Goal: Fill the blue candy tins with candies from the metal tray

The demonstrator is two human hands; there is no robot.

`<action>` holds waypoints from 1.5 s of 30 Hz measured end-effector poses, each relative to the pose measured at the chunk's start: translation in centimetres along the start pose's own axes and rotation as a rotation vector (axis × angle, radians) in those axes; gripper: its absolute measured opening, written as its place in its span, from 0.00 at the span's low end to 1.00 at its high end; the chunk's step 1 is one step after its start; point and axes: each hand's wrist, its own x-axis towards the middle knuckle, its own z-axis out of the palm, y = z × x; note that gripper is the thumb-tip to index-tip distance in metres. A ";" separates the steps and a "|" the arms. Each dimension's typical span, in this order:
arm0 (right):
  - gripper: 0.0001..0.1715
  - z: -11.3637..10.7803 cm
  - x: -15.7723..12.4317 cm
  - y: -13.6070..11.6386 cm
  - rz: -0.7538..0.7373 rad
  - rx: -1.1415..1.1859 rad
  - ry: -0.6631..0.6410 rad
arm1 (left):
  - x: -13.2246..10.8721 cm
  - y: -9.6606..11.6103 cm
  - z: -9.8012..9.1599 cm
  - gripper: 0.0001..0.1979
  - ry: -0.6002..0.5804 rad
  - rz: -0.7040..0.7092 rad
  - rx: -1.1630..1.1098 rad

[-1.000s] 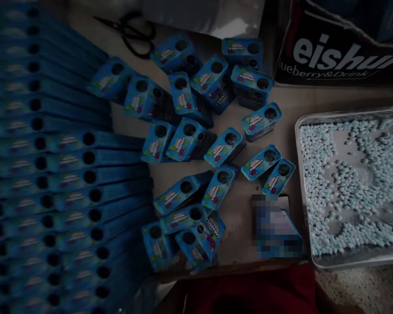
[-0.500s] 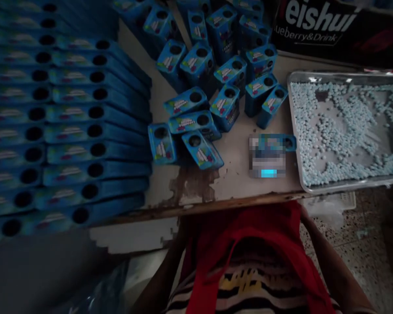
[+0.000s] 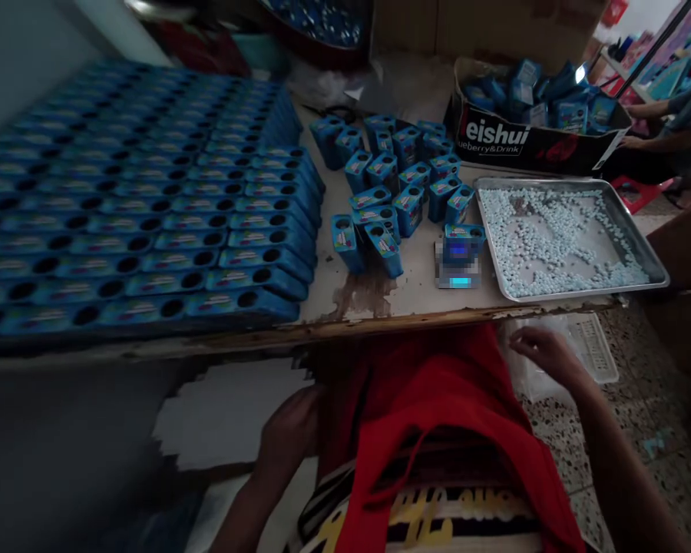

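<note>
Below the table edge, my left hand hangs beside the red apron, dark and blurred, with its fingers hidden. My right hand hovers just under the front edge, below the metal tray; its fingers are loosely bent and apart, with nothing in them. Small pale-blue pellets lie spread in that tray. To its left is a small device with a lit cyan patch, partly pixelated, and a blue box touches its back. Several loose blue boxes with dark round holes stand mid-table.
Tight rows of blue boxes fill the table's left side. A black carton with more blue boxes stands at the back right. Behind is a round container of shiny blue pieces. Another person's arm shows at the right.
The view has tilted up and widened, bringing the carton's contents and another person into sight. Both my hands have come into view below the table edge. The boxes and tray appear unmoved.
</note>
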 end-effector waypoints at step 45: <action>0.20 -6.0 21.9 -4.9 0.641 1.963 -0.029 | 34.3 36.3 8.2 0.19 -0.002 0.865 0.175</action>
